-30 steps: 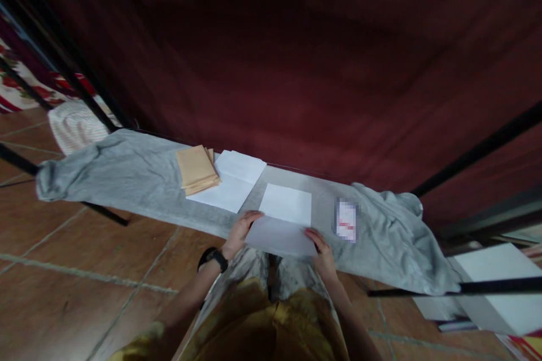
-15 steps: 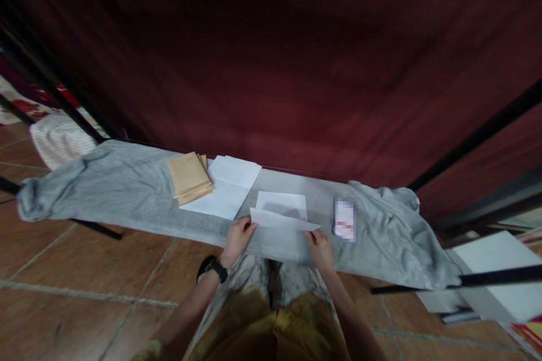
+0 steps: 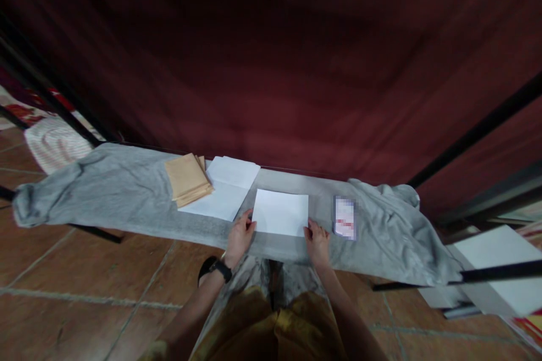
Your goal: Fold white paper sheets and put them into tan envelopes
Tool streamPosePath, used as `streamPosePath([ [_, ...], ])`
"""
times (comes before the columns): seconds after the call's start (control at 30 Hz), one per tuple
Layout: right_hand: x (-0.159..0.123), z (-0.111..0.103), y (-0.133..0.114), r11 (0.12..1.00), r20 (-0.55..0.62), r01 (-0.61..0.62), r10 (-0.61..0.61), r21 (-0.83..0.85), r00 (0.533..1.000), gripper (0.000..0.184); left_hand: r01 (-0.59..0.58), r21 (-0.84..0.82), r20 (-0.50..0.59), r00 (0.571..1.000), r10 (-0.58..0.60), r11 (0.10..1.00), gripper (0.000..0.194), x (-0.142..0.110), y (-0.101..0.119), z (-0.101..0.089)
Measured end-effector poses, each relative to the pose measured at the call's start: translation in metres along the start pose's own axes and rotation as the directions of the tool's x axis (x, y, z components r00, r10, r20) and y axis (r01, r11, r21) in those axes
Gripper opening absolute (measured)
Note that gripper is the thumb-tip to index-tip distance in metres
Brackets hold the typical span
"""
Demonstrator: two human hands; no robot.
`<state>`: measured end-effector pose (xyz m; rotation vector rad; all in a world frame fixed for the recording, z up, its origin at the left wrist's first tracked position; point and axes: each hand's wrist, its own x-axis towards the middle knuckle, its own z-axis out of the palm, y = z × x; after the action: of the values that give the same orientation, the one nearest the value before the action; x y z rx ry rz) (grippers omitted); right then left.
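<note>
Toward the near edge of the surface point(image 3: 324, 194), your left grip point(image 3: 240, 234) and right grip point(image 3: 318, 242) pinch the white sheet point(image 3: 281, 213) at opposite sides, likely to keep it square; leftward, brown packets point(image 3: 187, 176) overlap the creased paper point(image 3: 231, 186), perhaps weighting it flat.

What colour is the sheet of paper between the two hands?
Plain white; the sheet of paper shows best in the head view.

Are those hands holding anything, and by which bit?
Yes, the white paper between them: the left hand has its left edge and the right hand its right edge, both near the lower corners.
</note>
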<state>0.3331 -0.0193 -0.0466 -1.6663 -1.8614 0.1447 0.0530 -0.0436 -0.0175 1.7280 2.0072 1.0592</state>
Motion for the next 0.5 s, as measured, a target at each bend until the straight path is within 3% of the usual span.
streamPosePath([
  [0.23,-0.003,-0.003,-0.006,0.985,0.005,0.050,-0.050,-0.164,0.999,0.040,-0.051,0.265,0.052,0.998,0.039,0.963,0.041,-0.002,0.018,-0.001],
  [0.4,-0.005,-0.010,-0.013,0.966,0.079,0.072,-0.054,-0.250,0.995,0.035,-0.143,0.491,0.125,0.988,0.093,0.859,0.035,-0.003,0.033,-0.004],
  [0.5,-0.007,-0.013,-0.017,0.961,0.093,0.049,-0.024,-0.271,0.995,0.033,-0.199,0.543,0.142,0.979,0.145,0.816,0.039,-0.003,0.041,0.002],
])
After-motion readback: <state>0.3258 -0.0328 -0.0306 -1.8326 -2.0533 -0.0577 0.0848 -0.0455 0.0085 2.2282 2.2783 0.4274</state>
